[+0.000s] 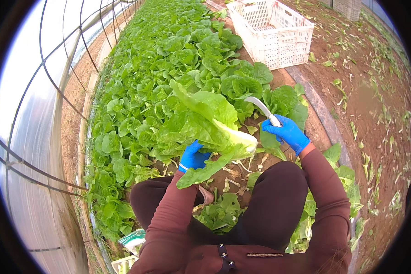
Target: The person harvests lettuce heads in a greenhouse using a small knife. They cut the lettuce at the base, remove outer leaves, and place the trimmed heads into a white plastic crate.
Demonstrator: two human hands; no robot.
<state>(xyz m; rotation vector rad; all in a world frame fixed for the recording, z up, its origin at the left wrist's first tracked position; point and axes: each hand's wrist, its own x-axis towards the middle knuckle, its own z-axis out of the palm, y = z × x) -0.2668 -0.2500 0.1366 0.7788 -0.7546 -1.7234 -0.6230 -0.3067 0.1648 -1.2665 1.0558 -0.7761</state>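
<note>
My left hand [194, 157], in a blue glove, holds a cut head of leafy lettuce [209, 126] from below and the left. The pale stem end points right, towards my other hand, and some outer leaves hang down over my left wrist. My right hand [287, 132], also gloved in blue, grips a curved harvest knife [264, 109] by its handle. The blade points up and to the left, apart from the lettuce. Part of my left hand's fingers is hidden behind the leaves.
Growing lettuce plants [150, 82] fill the bed ahead and to the left, beside a metal-framed plastic greenhouse wall [37, 120]. A white plastic crate [277, 48] stands ahead to the right. Loose leaves [222, 212] lie between my legs; a dark strip [318, 109] edges the soil path.
</note>
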